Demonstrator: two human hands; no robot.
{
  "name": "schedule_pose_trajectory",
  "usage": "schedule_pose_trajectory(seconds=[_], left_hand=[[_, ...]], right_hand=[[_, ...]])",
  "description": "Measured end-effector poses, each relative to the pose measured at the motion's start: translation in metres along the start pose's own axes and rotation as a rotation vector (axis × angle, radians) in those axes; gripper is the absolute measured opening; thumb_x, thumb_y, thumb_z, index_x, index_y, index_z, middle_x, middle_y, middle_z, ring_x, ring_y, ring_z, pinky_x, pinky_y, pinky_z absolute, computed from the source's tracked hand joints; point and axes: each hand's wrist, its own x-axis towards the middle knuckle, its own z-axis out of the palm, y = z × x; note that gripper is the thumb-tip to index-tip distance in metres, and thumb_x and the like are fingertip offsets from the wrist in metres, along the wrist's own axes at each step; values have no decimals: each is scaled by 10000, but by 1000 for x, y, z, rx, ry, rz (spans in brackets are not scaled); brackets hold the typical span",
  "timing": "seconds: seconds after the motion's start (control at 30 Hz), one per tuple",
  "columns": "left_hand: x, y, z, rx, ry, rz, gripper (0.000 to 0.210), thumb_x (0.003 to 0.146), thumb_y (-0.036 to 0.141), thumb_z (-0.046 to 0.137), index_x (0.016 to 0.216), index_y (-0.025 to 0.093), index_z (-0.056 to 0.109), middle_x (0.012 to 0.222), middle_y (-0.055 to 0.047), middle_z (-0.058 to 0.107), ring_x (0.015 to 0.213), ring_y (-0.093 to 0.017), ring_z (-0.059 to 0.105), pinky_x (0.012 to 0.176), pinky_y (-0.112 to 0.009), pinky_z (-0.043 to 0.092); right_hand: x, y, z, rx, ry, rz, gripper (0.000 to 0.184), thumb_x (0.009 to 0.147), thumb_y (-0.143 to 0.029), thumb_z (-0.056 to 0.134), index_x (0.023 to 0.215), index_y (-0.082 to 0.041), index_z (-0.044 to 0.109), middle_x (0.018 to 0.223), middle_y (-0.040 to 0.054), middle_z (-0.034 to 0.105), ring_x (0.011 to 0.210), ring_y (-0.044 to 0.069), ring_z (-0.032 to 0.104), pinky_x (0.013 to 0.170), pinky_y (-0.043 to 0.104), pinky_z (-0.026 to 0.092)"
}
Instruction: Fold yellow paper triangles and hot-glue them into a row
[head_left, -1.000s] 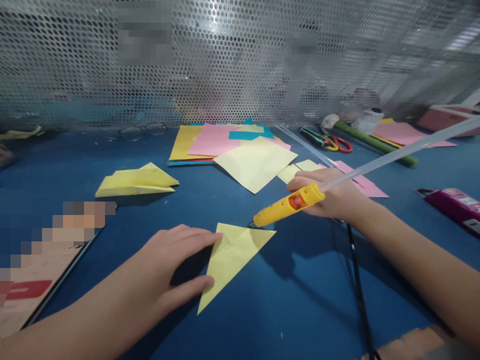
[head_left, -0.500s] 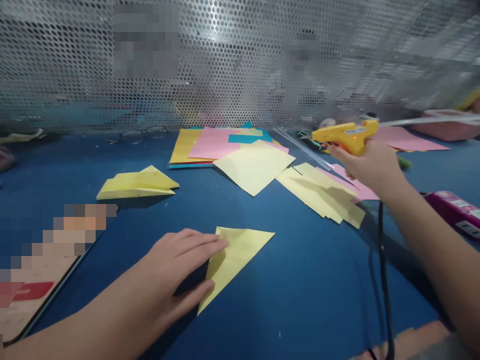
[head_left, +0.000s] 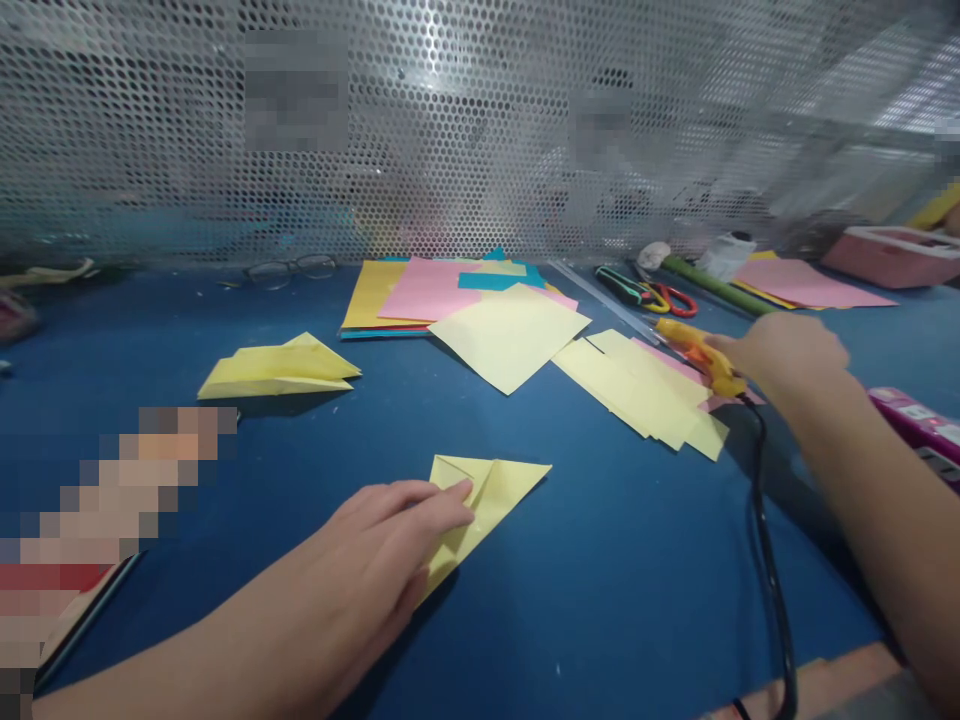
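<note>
My left hand (head_left: 382, 555) lies flat on a folded yellow paper triangle (head_left: 491, 492) on the blue table, fingers pressing its left part. My right hand (head_left: 787, 355) holds a yellow glue gun (head_left: 701, 350) low over the table at the right, its nozzle pointing left over a few yellow paper pieces (head_left: 645, 390). The gun's black cord (head_left: 772, 560) trails toward me.
A stack of coloured sheets (head_left: 435, 290) with a yellow square (head_left: 510, 335) lies at the back. A folded yellow shape (head_left: 277, 368) sits at left, scissors (head_left: 660, 292) and a green stick (head_left: 712, 285) at back right. A perforated metal screen (head_left: 480, 130) closes the far edge.
My right hand took the glue gun away from the triangle, lifted it to the right, then lowered it near the yellow pieces. My left hand slid further onto the triangle.
</note>
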Motion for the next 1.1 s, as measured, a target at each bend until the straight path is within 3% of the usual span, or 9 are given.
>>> schedule_pose_trajectory(seconds=[0.07,0.13,0.3,0.37,0.43,0.77,0.9,1.0,1.1], left_hand=[[-5,-3,4,-43,-50,-30,462,901,192,443,1334,349,483,1318,5,600,1154,-153,607,934,-237,498],[-7,-6,6,-69,-109,-54,587,861,125,452,1383,391,408,1396,21,534,1208,-142,569,955,-226,477],[-3,-4,4,-144,-175,-47,692,791,55,451,1387,399,376,1427,19,490,1202,-125,572,981,-220,450],[-1,-2,3,-157,-175,-43,668,787,48,444,1366,380,411,1393,12,520,1172,-122,590,970,-209,455],[-1,-1,2,-157,-172,-48,638,794,54,439,1351,364,435,1366,5,540,1156,-123,598,967,-212,459],[6,6,2,-72,-95,-1,472,884,86,334,1303,229,499,1271,-60,624,1152,-137,609,974,-251,466],[6,2,2,37,-32,184,521,832,17,353,1303,174,511,1286,-48,641,1174,-111,589,1008,-198,408],[4,-3,2,173,-51,332,563,779,1,389,1297,155,547,1332,-62,609,1242,-170,545,1062,-274,374],[-1,-6,1,239,-68,365,650,732,-12,397,1346,161,521,1400,-64,538,1287,-213,502,1069,-311,384]], right_hand=[[-4,-15,-7,52,-35,-14,247,822,-338,715,781,-100,667,809,174,664,729,240,637,614,366,499],[-12,-39,-13,137,-62,-85,231,796,-328,726,739,-115,658,712,151,651,652,231,611,586,370,470],[-59,-114,-22,474,-271,-558,127,902,-298,620,981,-244,703,940,21,680,753,113,632,716,229,514],[-81,-136,-22,737,-395,-818,192,939,-206,561,1086,-214,683,989,53,665,827,122,636,731,230,526],[-97,-149,-20,843,-430,-928,213,938,-146,548,1101,-196,676,1024,71,658,912,132,636,802,240,532],[-104,-150,-4,865,-384,-1172,326,963,-66,419,1161,-159,660,1151,125,666,1023,147,620,887,262,523],[-103,-150,-2,851,-395,-1190,272,957,-77,467,1073,-110,710,1087,138,683,941,153,627,849,256,520],[-102,-151,-3,814,-402,-1198,252,963,-107,480,1053,-103,716,1045,131,688,926,163,621,835,267,516],[-102,-152,-3,792,-413,-1209,253,974,-123,466,1047,-100,708,1031,125,686,927,169,609,844,280,511]])
